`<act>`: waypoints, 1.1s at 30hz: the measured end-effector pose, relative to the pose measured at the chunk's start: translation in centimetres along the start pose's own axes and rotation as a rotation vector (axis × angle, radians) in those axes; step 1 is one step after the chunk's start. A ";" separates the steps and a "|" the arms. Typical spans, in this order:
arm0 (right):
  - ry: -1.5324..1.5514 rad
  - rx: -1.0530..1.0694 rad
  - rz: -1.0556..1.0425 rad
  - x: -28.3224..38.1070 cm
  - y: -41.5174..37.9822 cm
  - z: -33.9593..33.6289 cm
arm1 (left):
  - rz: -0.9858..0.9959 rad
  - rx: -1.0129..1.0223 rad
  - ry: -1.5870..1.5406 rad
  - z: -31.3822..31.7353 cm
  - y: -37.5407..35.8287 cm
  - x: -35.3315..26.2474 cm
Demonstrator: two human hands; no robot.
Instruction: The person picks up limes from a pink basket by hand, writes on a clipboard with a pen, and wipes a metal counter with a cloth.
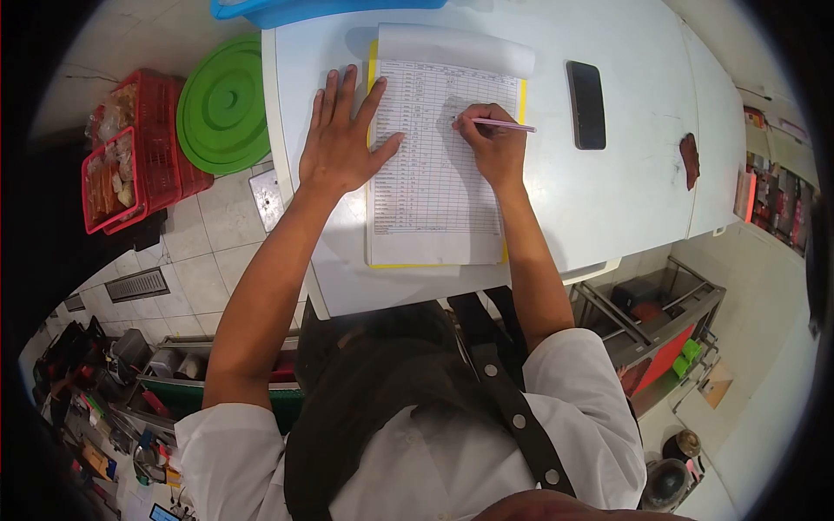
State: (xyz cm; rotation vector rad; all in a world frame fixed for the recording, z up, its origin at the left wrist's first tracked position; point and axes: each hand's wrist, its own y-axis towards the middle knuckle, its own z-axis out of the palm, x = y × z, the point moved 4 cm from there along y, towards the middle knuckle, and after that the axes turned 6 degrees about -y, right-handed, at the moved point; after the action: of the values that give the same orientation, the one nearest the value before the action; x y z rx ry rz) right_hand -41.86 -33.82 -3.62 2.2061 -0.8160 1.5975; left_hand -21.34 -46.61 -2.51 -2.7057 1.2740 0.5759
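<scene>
A printed form [426, 187] with a ruled table of rows and columns lies on a yellow clipboard or folder [372, 65], its top sheet folded back. My left hand [339, 143] rests flat with fingers spread, its thumb and index finger over the form's left edge. In my right hand [495, 148] is a slim pinkish pen [508, 126], held in a writing grip. Its tip end is by the fingertips, over the right half of the table. Some cells on the left hold handwritten marks, too small to read.
A dark phone [586, 104] lies on the white tabletop [634, 191], right of the form. Farther right is a brown object [689, 161]. At the top edge stands a blue container [321, 12]. Left of the table are a green lid [224, 104] and red baskets [156, 143] with bagged items.
</scene>
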 end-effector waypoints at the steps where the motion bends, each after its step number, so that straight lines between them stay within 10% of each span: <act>1: -0.001 0.001 -0.006 0.0 0.0 0.0 | 0.000 -0.002 0.001 0.0 0.0 0.0; 33: -0.003 -0.005 -0.043 0.1 -0.1 0.0 | -0.020 0.000 0.025 0.3 0.0 0.1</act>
State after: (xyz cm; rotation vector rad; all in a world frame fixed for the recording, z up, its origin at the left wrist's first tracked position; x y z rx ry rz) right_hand -41.77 -33.80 -3.57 2.2082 -0.7672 1.5710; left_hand -21.39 -46.64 -2.78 -2.7309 1.2517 0.5415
